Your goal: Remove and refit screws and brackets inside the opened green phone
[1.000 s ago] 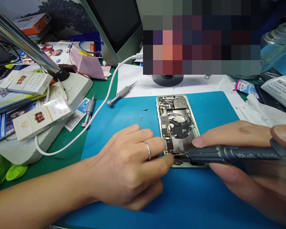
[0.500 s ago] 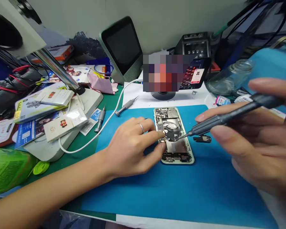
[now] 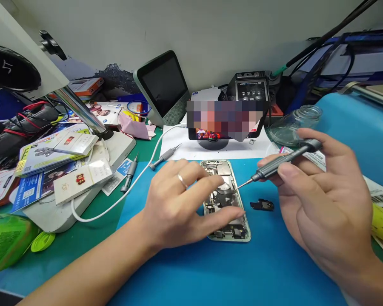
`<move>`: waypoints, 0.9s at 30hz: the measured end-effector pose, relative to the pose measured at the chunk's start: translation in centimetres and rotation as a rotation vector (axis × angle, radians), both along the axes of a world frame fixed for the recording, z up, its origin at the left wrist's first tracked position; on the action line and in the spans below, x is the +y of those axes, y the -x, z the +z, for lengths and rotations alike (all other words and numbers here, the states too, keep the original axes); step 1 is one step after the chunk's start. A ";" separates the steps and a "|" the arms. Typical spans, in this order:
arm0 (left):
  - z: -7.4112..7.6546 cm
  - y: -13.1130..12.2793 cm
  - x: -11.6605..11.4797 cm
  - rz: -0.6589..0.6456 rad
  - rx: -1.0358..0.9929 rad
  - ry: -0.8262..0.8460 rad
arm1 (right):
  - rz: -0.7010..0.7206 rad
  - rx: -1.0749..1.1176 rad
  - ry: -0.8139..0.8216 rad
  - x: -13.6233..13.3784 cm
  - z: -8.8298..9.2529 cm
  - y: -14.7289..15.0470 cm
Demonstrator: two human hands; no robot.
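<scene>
An opened phone [image 3: 226,231] with its inner boards showing lies on a blue mat [image 3: 242,272]. My left hand [image 3: 181,204] rests over the phone's left side, fingers spread, fingertips pressing on its inner parts. My right hand [image 3: 322,204] grips a grey precision screwdriver [image 3: 277,163], its tip pointing left and hovering just off the phone's right edge. A small black part [image 3: 262,205] lies on the mat to the right of the phone, below the screwdriver tip.
Two more screwdrivers [image 3: 164,155] [image 3: 129,172] and a white cable [image 3: 140,174] lie left of the mat. White boxes [image 3: 83,180] sit on a stand base at left. Behind are a small screen [image 3: 161,87], a propped phone [image 3: 226,121], a glass jar [image 3: 293,125] and a green bottle [image 3: 3,242].
The right hand lifted the screwdriver from the phone's lower end up and to the right. A small black part now lies on the mat. The view pulled back and up.
</scene>
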State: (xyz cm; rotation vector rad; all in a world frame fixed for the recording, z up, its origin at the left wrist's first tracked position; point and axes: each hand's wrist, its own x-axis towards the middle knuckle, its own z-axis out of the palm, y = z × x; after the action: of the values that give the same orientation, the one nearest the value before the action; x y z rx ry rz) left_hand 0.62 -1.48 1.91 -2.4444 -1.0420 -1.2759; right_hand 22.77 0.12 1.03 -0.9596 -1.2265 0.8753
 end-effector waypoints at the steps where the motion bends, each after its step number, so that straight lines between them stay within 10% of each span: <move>1: -0.1 0.1 -0.1 -0.002 -0.002 0.005 | -0.010 -0.006 0.001 -0.1 0.0 0.1; 27: -1.0 -0.1 0.8 -0.077 0.007 0.161 | -0.127 -0.083 0.121 -0.1 -0.6 1.1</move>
State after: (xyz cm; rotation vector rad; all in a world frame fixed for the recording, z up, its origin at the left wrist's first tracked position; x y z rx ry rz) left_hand 0.69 -0.66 0.93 -2.6299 -1.0995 -1.2492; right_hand 21.69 0.07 0.41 -1.1685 -1.1792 0.8224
